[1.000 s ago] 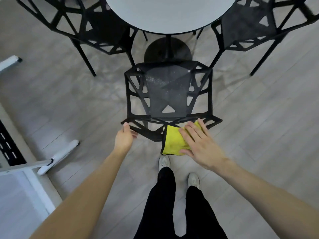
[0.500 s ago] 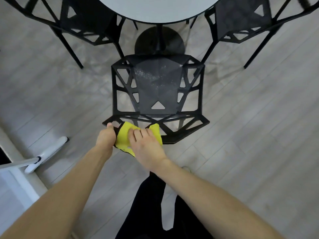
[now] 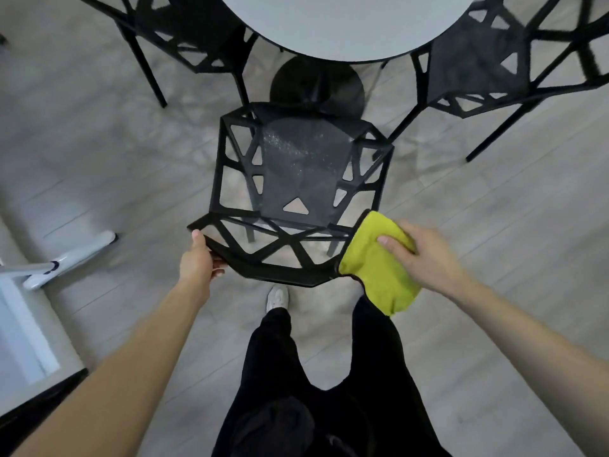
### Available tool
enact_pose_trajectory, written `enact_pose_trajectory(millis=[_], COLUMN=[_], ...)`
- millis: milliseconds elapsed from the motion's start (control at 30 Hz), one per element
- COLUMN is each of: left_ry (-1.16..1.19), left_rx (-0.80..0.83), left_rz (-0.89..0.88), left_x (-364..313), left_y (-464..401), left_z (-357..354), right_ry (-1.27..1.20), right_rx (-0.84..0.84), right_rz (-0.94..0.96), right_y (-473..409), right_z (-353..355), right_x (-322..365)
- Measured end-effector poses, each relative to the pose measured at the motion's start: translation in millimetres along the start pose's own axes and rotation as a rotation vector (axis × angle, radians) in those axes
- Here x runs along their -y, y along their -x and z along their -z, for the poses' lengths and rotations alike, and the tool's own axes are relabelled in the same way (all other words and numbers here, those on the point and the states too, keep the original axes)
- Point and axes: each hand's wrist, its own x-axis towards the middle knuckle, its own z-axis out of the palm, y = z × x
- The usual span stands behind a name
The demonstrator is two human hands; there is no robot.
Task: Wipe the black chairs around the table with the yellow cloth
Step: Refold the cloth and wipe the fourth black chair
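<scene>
A black lattice chair (image 3: 298,179) stands in front of me, its seat dusty and its backrest top nearest me. My left hand (image 3: 197,260) grips the left end of the backrest's top rail. My right hand (image 3: 420,252) holds the yellow cloth (image 3: 372,265) wrapped over the right end of that rail, thumb on top; the cloth's lower part hangs free. Two more black chairs, one at the back left (image 3: 184,37) and one at the back right (image 3: 504,64), flank the round grey table (image 3: 346,24).
The table's black pedestal base (image 3: 316,84) sits just beyond the near chair. A white furniture leg (image 3: 69,258) and a white frame lie on the floor at the left. My legs and one shoe (image 3: 277,298) are below the chair back. Grey wood floor all around.
The cloth and my right hand have slid along the top rail from its left part, next to my left hand, to its right end. My left hand stays on the left corner.
</scene>
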Motion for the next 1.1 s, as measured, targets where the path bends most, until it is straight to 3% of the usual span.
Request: enact_pose_trajectory(millis=[167, 267, 367, 533, 600, 700, 767, 900, 1000, 1100], left_ry=[0.029, 0.108, 0.163, 0.162, 0.222, 0.318, 0.330, 0.399, 0.387, 0.391], left_rx=[-0.170, -0.372, -0.471, -0.704, -0.779, -0.820, -0.835, -0.791, -0.790, -0.820], left_rz=[-0.084, -0.159, -0.217, -0.275, -0.292, -0.344, -0.371, -0.378, -0.369, -0.367], left_x=[21.0, 40.8, 51.5, 58.8, 62.7, 72.7, 73.5, 74.5, 77.5, 73.7], left_y=[28.2, 75.0, 111.1, 107.9, 101.6, 88.3, 87.6, 88.8, 90.4, 90.0], left_z=[-21.3, -51.9, -96.4, -144.1, -147.5, -141.4, -141.1, -142.9, -140.7, -141.3], right_ry=[-0.115, 0.031, 0.063, -0.140, -0.174, -0.054, -0.027, -0.019, 0.072, 0.065], right_rx=[0.119, 0.247, 0.310, 0.348, 0.487, 0.825, 0.909, 0.898, 0.817, 0.774], right_rz=[-0.134, -0.048, -0.002, 0.125, 0.235, 0.494, 0.552, 0.583, 0.441, 0.520], right_y=[-83.4, -127.3, -154.7, -166.7, -152.1, -121.6, -108.3, -126.3, -147.5, -125.3], right_z=[27.0, 33.8, 39.1, 5.7, -21.9, -71.1, -88.4, -71.3, -55.8, -83.7], right_x=[-35.0, -54.7, -70.6, -61.8, -34.2, 2.9, 6.4, -39.7, -73.1, -28.7])
